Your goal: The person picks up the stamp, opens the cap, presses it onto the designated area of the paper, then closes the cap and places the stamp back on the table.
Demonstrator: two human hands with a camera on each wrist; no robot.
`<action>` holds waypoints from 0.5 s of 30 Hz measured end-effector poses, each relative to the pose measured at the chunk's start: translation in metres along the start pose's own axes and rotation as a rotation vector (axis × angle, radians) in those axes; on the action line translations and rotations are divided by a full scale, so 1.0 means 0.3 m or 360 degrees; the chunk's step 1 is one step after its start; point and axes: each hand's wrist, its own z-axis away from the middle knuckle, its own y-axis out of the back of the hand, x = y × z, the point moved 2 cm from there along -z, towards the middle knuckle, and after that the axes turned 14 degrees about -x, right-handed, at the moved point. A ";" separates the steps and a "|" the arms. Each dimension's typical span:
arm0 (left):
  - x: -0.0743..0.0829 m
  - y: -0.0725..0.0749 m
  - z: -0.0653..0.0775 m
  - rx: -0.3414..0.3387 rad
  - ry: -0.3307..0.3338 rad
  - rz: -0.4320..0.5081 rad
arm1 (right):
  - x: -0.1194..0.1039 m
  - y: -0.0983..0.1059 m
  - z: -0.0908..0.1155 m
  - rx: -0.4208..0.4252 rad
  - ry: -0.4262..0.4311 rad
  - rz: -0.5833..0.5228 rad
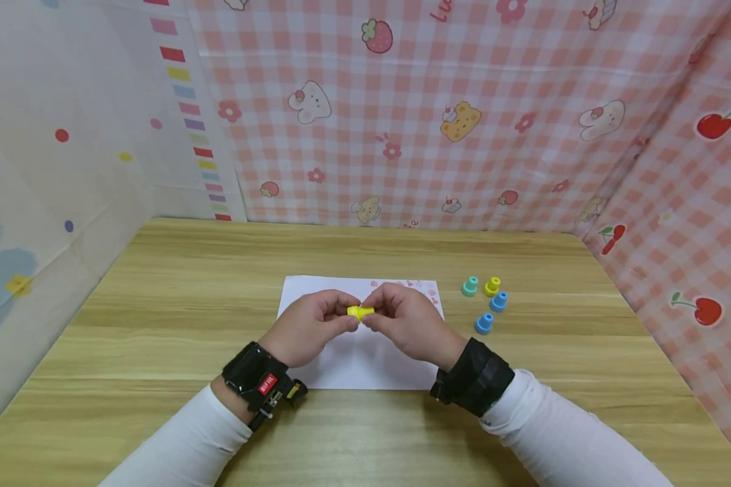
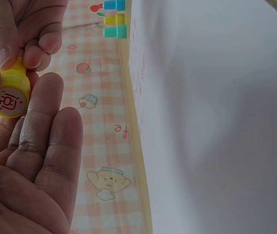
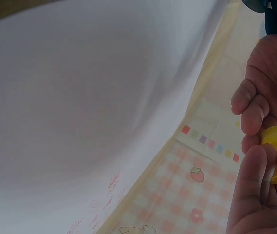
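Note:
Over the sheet of white paper (image 1: 359, 362), both hands hold one small yellow stamp (image 1: 360, 312). My left hand (image 1: 307, 328) pinches its wide end between thumb and fingers. At the narrower end, my right hand (image 1: 411, 325) grips the handle with thumb and fingertips. The stamp lies sideways, its round face turned left; the left wrist view shows a red design on that face (image 2: 10, 101). In the right wrist view, fingers cover part of the yellow body (image 3: 276, 136). Small red prints (image 1: 432, 295) run along the paper's far right edge and corner.
Right of the paper, more stamps stand on the wooden table (image 1: 176, 325): a teal one (image 1: 470, 287), a yellow one (image 1: 492, 287) and two blue ones (image 1: 499, 302). A checked cloth (image 1: 402, 169) hangs behind the table's far edge. Black camera bands wrap both wrists.

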 end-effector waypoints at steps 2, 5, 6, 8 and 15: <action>-0.001 0.000 0.000 0.0004 0.0004 -0.0006 | 0.001 0.000 0.001 0.0001 -0.0006 0.0002; -0.001 -0.001 0.000 0.0004 0.0013 -0.0015 | 0.002 -0.001 0.001 -0.0002 -0.0006 -0.0005; -0.001 -0.001 0.001 0.0005 0.0017 -0.0017 | 0.002 -0.001 0.001 -0.0005 -0.0006 -0.0009; -0.001 -0.001 0.001 0.0005 0.0025 -0.0023 | 0.004 -0.002 0.000 -0.0011 -0.0005 -0.0019; 0.004 -0.002 0.002 -0.0006 0.0035 -0.0021 | 0.010 -0.003 0.001 -0.0015 -0.0010 -0.0022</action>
